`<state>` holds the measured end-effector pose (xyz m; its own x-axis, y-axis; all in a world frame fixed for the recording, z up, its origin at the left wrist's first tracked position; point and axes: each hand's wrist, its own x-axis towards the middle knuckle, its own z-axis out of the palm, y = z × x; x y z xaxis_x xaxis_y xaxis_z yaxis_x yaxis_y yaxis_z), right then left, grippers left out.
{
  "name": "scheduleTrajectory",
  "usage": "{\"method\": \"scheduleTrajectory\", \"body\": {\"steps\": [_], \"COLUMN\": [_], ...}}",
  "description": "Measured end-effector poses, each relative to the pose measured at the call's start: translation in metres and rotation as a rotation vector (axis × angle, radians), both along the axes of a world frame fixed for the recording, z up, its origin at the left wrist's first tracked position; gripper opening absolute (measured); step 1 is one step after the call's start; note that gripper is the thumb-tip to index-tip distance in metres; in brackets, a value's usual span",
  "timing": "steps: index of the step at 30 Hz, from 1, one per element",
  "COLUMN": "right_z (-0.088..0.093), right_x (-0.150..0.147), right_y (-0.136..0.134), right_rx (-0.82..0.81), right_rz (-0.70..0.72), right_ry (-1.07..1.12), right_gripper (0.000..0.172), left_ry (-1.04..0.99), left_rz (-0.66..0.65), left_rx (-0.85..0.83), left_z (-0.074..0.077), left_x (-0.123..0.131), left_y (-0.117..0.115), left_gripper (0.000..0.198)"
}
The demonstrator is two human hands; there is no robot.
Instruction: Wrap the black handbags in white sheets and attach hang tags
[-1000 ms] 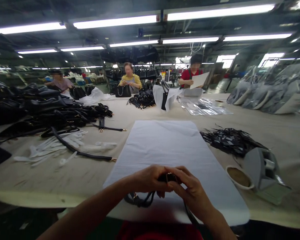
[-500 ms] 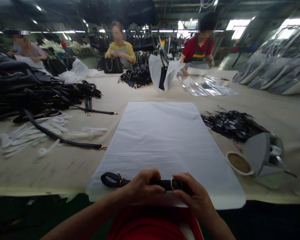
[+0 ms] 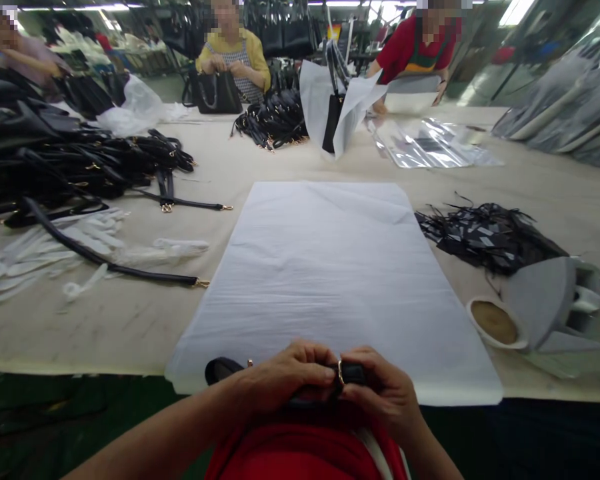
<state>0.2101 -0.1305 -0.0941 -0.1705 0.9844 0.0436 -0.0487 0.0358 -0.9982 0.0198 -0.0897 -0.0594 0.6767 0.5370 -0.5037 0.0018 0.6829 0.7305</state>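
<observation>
A black bag strap (image 3: 353,373) with a gold-coloured ring or buckle is held between my two hands, close to my body at the table's front edge. My left hand (image 3: 293,373) is closed around it just left of the metal ring. On the ring's right side, my right hand (image 3: 385,387) pinches the strap between thumb and fingers. One looped end of the strap sticks out past my left wrist, and the rest is partly hidden by my hands. Beneath and beyond lies a stack of white tissue paper (image 3: 325,267).
Left lie another black strap (image 3: 130,271), white strips (image 3: 90,240) and a heap of black straps (image 3: 105,167). Right are black tags (image 3: 490,233) and a grey tape dispenser (image 3: 540,300) beside a brown-filled round dish (image 3: 495,322). Co-workers stand across the table, near a black handbag (image 3: 217,91).
The view has tilted down and nearer. My hands have come together at the metal ring, and the strap has moved closer to my body, its looped end now more hidden.
</observation>
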Motion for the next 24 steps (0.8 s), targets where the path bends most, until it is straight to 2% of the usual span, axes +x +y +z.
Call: {"method": "scheduleTrajectory", "body": {"steps": [2,4,10,13,16,18,20,24], "right_z": [0.003,0.005,0.001,0.002,0.009,0.017,0.024,0.028], "right_x": [0.006,0.009,-0.001,-0.003,-0.003,-0.002,-0.001,0.005], "right_y": [-0.001,-0.002,-0.006,-0.008,-0.007,-0.007,-0.006,-0.009], "right_rx": [-0.040,-0.076,-0.148,-0.257,-0.424,-0.448,-0.426,-0.443], "right_rz": [-0.063,-0.095,-0.007,-0.037,-0.037,0.000,0.068,0.144], "right_ry": [0.018,0.037,0.091,0.114,0.241,0.316,0.359,0.264], "right_gripper": [0.028,0.027,0.027,0.029,0.038,0.039,0.039,0.035], "left_ry": [-0.005,0.024,0.036,0.143,0.247,0.256,0.259,0.376], "left_rz": [-0.083,-0.100,-0.092,-0.147,-0.197,-0.195,-0.163,-0.135], "left_rx": [0.062,0.108,0.143,0.329,0.628,0.808,0.912,0.932], "left_z": [-0.002,-0.004,-0.008,0.000,0.012,0.018,0.019,0.013], "left_x": [-0.006,-0.009,0.005,0.006,0.007,0.014,0.022,0.032], "left_y": [0.003,0.004,0.001,0.001,0.002,0.001,0.000,0.000], "left_gripper": [0.033,0.034,0.027,0.024,0.060,0.067,0.051,0.020]}}
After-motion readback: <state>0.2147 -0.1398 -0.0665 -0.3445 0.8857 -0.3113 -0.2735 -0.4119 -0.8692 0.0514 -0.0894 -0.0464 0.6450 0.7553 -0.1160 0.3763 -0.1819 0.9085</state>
